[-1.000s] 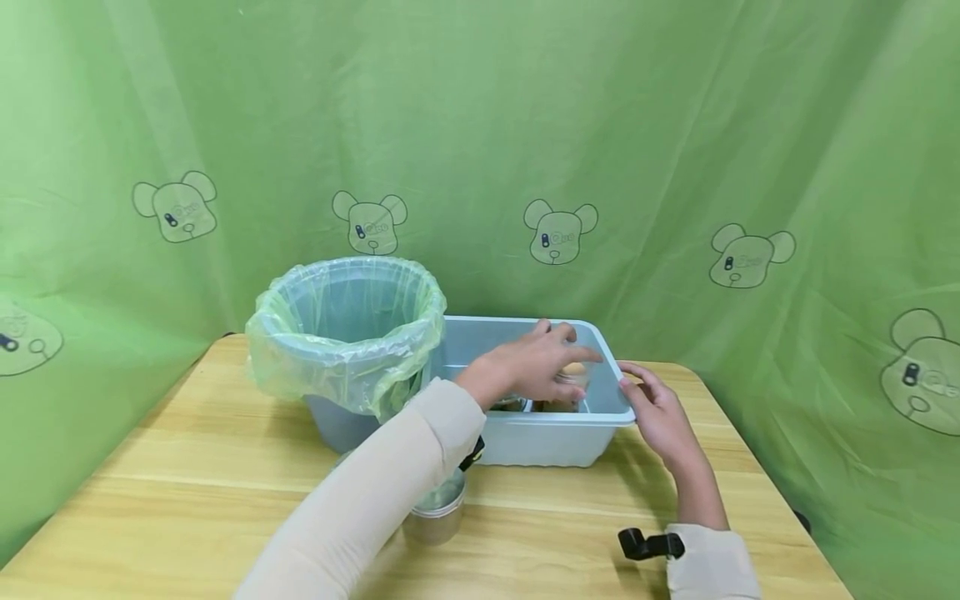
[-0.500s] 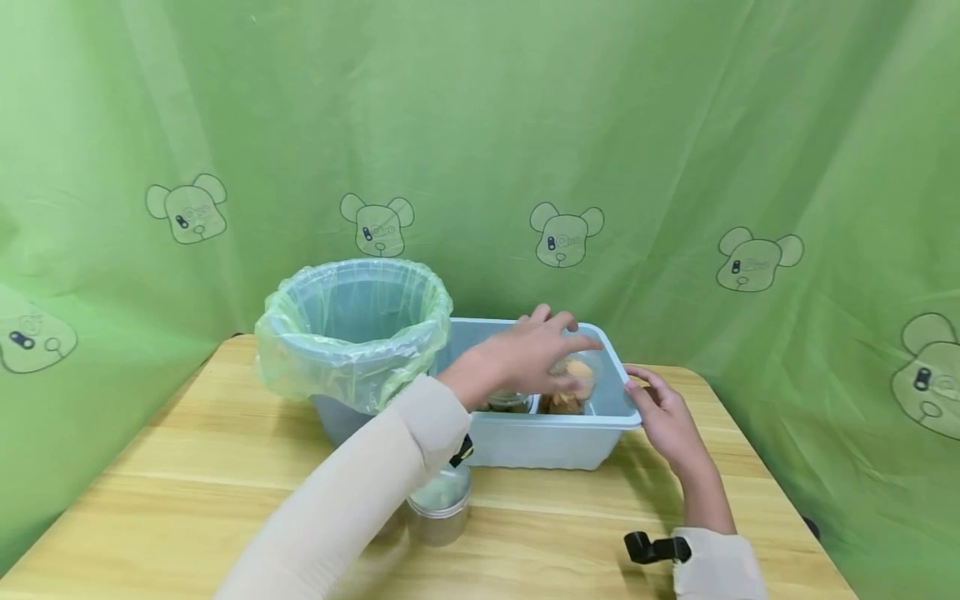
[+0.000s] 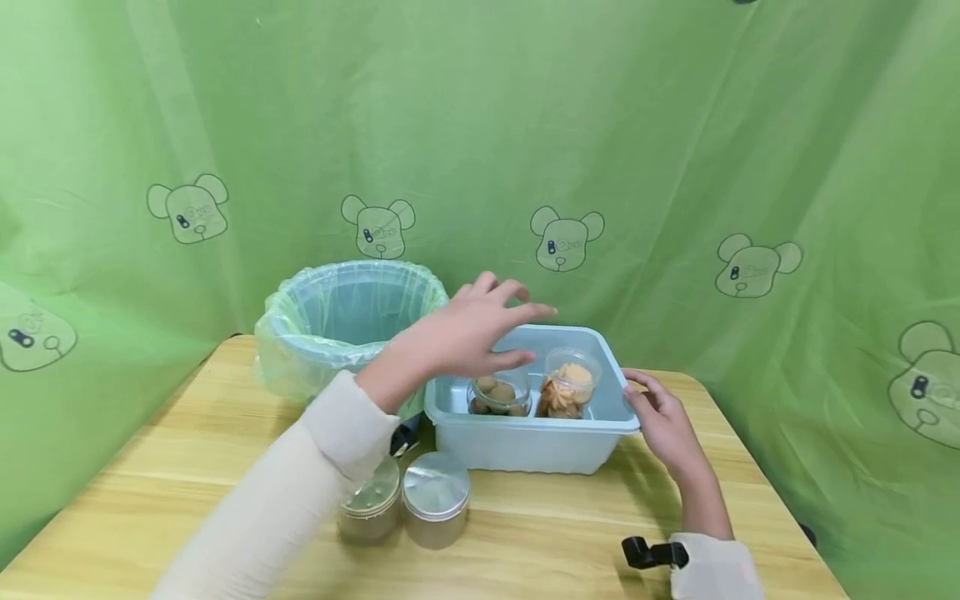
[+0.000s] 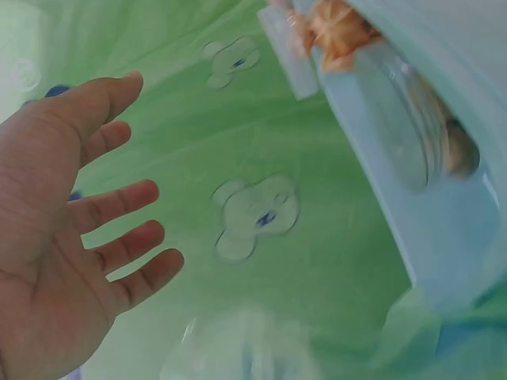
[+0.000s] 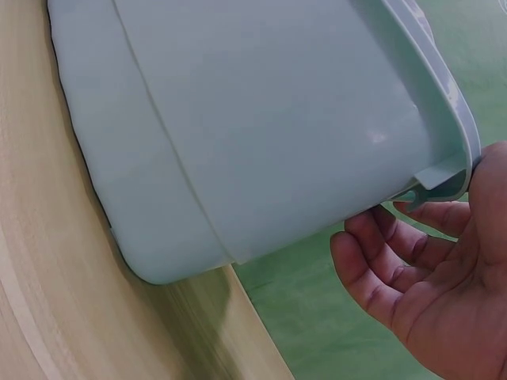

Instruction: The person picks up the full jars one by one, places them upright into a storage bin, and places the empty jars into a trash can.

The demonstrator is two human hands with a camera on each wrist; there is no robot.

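Note:
My left hand point(image 3: 476, 329), fingers spread and holding nothing, hovers over the left part of a light blue plastic tub point(image 3: 525, 446). At the tub's right end my right hand point(image 3: 663, 421) grips the rim, also seen from below in the right wrist view, with the fingers point(image 5: 380, 269) under the lip. Inside the tub stands a clear jar point(image 3: 498, 396) with brown round pieces in it. Beside that lie orange-brown swirled cookies point(image 3: 561, 398) and a clear round container point(image 3: 577, 367) with a pale piece showing in it. Another hand view, the left wrist, shows the open palm point(image 4: 55, 237).
Left of the tub stands a bin point(image 3: 352, 308) lined with a thin green bag, partly behind my left arm. Two jars with silver lids point(image 3: 437, 483) stand side by side on the wooden table point(image 3: 540, 550) in front. A green curtain point(image 3: 480, 125) hangs behind.
My left hand has lifted out of the tub and moved left, uncovering the jar and cookies. Both lidded jars now show fully past the sleeve. The right hand keeps its grip on the rim.

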